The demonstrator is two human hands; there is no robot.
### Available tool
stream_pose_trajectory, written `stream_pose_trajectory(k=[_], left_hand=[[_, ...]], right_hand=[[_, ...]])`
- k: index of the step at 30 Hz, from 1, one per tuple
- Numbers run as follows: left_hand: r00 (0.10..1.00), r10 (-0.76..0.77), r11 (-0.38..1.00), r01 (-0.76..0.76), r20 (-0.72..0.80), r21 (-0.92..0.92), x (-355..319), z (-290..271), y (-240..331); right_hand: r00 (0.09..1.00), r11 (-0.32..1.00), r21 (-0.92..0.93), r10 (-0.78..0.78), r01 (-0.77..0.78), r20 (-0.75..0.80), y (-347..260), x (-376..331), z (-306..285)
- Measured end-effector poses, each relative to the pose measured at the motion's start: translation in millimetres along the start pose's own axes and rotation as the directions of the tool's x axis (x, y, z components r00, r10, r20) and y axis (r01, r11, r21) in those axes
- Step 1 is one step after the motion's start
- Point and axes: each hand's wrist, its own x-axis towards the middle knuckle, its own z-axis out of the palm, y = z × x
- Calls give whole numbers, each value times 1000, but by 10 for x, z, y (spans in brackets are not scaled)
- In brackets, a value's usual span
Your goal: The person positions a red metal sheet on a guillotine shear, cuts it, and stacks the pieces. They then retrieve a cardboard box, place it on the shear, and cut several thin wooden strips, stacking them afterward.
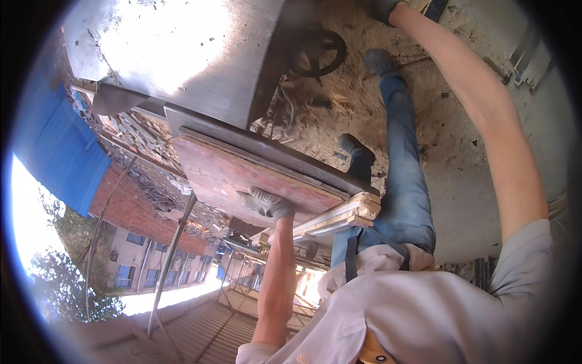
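My left hand (267, 203), in a pale knit glove, lies flat on a worn reddish board (212, 176), with its fingers stretched out. The board rests against a long dark metal rail (254, 145) at the side of a machine with a shiny metal table (182, 54). My right arm reaches far forward. At the top edge, my right hand (384, 8), in a dark grey glove, is partly cut off, and its fingers cannot be made out.
A black handwheel (316, 53) sits beside the metal table. Stacked wood strips (357, 209) lie near my waist. Sawdust and scraps cover the floor (339, 109) around my feet. Wood debris (145, 130) lies beyond the rail, near a metal pole (173, 261) and blue sheeting (60, 139).
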Motion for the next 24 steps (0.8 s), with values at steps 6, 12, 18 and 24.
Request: stream_pose_trajectory(k=[6, 12, 18, 24], left_hand=[[999, -44, 999, 45, 23, -28, 8, -33, -154], [999, 27, 999, -29, -46, -46, 125, -53, -275], [983, 33, 925, 38, 178, -379, 383, -839, -983], [927, -374, 924, 370, -29, -98, 892, -1723, -2713]], right_hand=[[998, 990, 120, 68, -68, 9, -58, -195, -62], [944, 778, 606, 302, -163, -133, -890, -1811, -358], [999, 682, 731, 43, -25, -6, -2596, -3674, -597], [995, 786, 616, 93, -50, -37, -3426, -4070, -612]])
